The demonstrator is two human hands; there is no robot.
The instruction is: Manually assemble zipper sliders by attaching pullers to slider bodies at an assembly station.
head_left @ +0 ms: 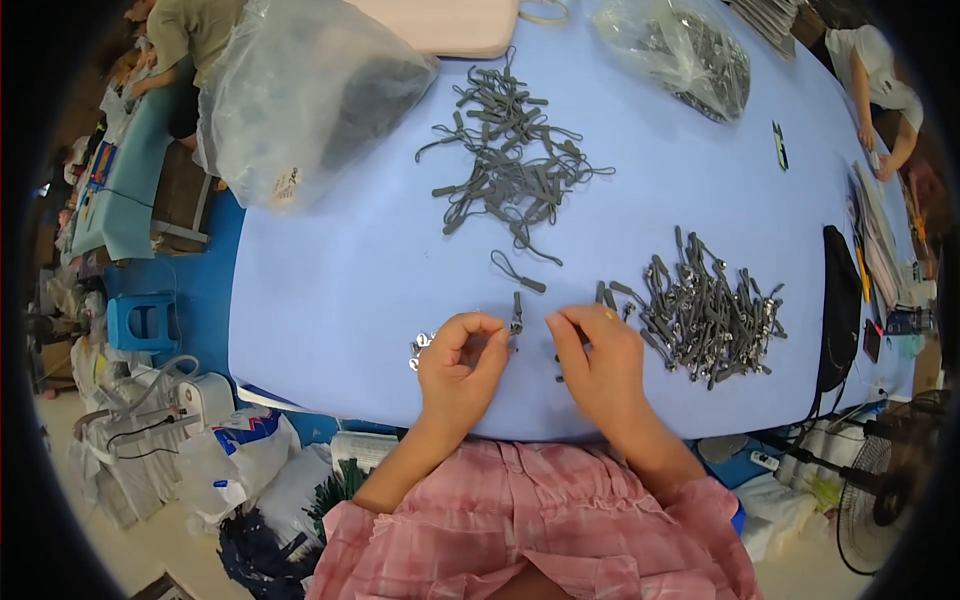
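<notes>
Between the thumb and forefinger of my left hand [462, 368] is a grey zipper pull [517, 312], upright, with a small shiny metal piece at its lower end. My right hand [606, 362] is a short way to the right, thumb and forefinger pinched together; whatever they hold is too small to make out. Small silvery metal parts [415, 350] lie beside and partly under my left hand. Beyond both hands, a single looped grey pull [520, 274] lies apart from a loose pile of cord-looped pulls [510, 160]. Right of my right hand is a heap of pulls with metal pieces [710, 315].
A big clear plastic bag [300, 100] stands at the far left of the blue-covered table [320, 300]. Another bag of dark pieces [690, 60] lies at the back right, near small snips [780, 146]. A black pouch [840, 300] lies along the right side. Other people work at both sides.
</notes>
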